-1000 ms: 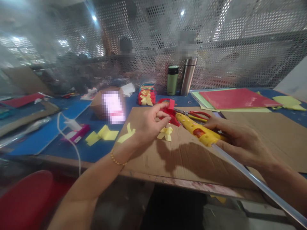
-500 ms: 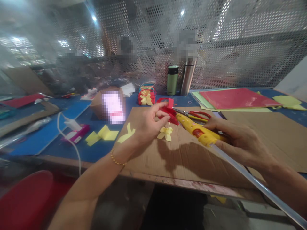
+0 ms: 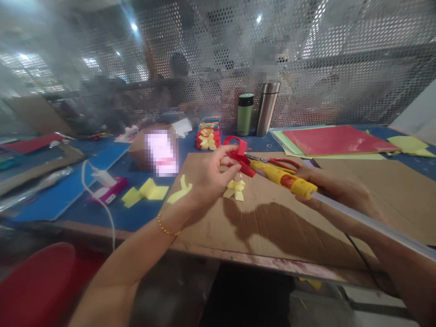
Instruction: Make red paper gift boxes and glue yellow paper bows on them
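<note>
Between its fingertips my left hand (image 3: 220, 170) pinches a folded red paper strip (image 3: 242, 147) that loops upward. My right hand (image 3: 335, 195) is wrapped round a yellow hot glue gun (image 3: 282, 178), whose nozzle points at the lower end of the red paper. A long clear glue stick (image 3: 354, 215) sticks out of the gun's back end. Red-handled scissors (image 3: 275, 162) lie just behind the gun, partly hidden by it. Below my left fingers, a yellow paper bow (image 3: 235, 190) rests on the cardboard sheet (image 3: 218, 231).
A small red paper box with a yellow bow (image 3: 207, 135) stands at the back, near a green bottle (image 3: 245, 116) and a steel flask (image 3: 268, 111). Yellow paper scraps (image 3: 150, 190), a lit phone (image 3: 161, 152) and a purple power strip (image 3: 111, 190) are left. Coloured sheets (image 3: 340, 144) lie right.
The glue gun has turned in my right hand, its back end swinging right and upward with the glue stick. My left hand and the red strip have barely moved.
</note>
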`<state>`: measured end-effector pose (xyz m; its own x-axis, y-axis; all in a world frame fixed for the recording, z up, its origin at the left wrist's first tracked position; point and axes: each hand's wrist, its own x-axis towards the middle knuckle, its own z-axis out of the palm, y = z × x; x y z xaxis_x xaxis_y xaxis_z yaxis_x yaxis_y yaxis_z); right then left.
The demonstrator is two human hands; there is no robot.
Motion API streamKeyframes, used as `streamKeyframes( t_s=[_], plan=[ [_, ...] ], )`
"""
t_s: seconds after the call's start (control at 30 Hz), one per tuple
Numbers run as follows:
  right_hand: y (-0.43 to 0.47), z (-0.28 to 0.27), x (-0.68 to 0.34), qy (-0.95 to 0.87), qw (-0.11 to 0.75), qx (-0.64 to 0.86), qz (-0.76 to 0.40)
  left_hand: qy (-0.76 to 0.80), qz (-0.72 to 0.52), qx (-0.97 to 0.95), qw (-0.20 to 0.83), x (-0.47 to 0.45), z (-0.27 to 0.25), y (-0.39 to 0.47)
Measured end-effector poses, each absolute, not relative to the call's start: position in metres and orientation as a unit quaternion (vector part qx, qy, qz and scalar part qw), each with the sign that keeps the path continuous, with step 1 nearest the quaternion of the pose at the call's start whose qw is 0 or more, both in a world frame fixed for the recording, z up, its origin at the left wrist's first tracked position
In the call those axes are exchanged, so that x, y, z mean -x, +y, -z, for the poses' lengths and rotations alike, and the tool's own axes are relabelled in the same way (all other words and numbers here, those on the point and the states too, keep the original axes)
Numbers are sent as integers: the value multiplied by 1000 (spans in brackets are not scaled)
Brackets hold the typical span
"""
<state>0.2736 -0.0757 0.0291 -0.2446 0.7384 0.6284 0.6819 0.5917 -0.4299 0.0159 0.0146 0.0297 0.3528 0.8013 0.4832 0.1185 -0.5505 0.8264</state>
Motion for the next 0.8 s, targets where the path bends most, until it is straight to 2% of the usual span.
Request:
streamKeyframes(
  t_s=[0.27, 0.8],
  plan=[
    [-78, -31, -273, -789, 453, 407, -84, 271, -490, -722, 407, -16, -25, 22],
    [-77, -32, -272, -783, 464, 408, -81, 273, -476, -710, 441, -16, -27, 19]
  ],
)
